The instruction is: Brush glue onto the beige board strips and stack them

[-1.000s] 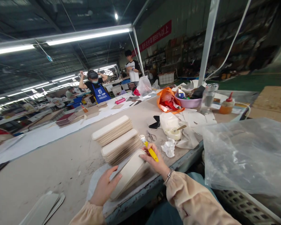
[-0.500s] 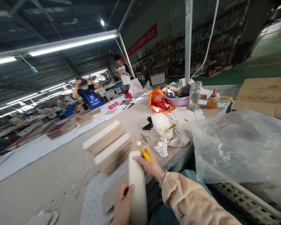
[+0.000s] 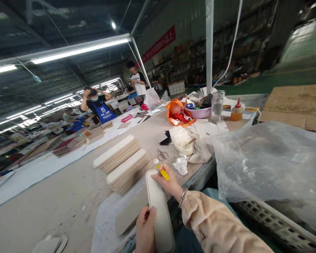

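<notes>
- A long pale panel (image 3: 161, 214) is gripped near its lower part by the left hand (image 3: 144, 228), and its upper end is held by the right hand (image 3: 171, 182).
- A yellow-handled brush (image 3: 164, 173) is also held in the right hand, its bristles pointed away from the wrist.
- A white sheet (image 3: 101, 225) is spread on the table (image 3: 65, 186), and a flat piece (image 3: 127, 216) is laid on it.
- Two neat stacks of similar panels (image 3: 129, 170) are set side by side beyond the sheet.
- Scissors (image 3: 163, 154) are placed near the brush, beside a crumpled white wad (image 3: 180, 165).
- An orange bag (image 3: 171, 114) is seen touching a purple basin (image 3: 199, 113).
</notes>
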`<move>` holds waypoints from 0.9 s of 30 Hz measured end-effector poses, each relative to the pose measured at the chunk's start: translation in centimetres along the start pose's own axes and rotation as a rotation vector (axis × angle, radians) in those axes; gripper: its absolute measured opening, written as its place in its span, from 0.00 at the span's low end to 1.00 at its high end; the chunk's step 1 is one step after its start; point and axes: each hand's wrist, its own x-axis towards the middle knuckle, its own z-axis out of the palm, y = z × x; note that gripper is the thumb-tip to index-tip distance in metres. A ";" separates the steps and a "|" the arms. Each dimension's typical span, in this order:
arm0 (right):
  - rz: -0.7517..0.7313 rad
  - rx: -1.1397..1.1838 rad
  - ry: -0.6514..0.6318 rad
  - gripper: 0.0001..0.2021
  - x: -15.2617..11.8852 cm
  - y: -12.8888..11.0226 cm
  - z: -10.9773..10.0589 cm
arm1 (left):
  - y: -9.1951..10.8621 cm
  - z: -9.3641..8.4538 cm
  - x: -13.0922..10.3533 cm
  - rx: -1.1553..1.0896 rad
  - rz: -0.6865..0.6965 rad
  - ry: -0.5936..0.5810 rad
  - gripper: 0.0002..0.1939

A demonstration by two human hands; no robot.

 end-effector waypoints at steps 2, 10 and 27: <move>0.033 0.030 -0.007 0.16 0.1 0.1 -0.1 | 0.0 0.2 -0.2 -0.125 -0.046 -0.079 0.16; 0.094 0.072 0.043 0.19 0.7 0.6 -0.6 | -1.4 0.6 -3.0 -0.360 -0.417 -0.379 0.23; 0.052 -0.093 0.048 0.18 0.8 0.6 -1.1 | -2.8 -0.4 -4.1 -0.198 -0.418 -0.403 0.22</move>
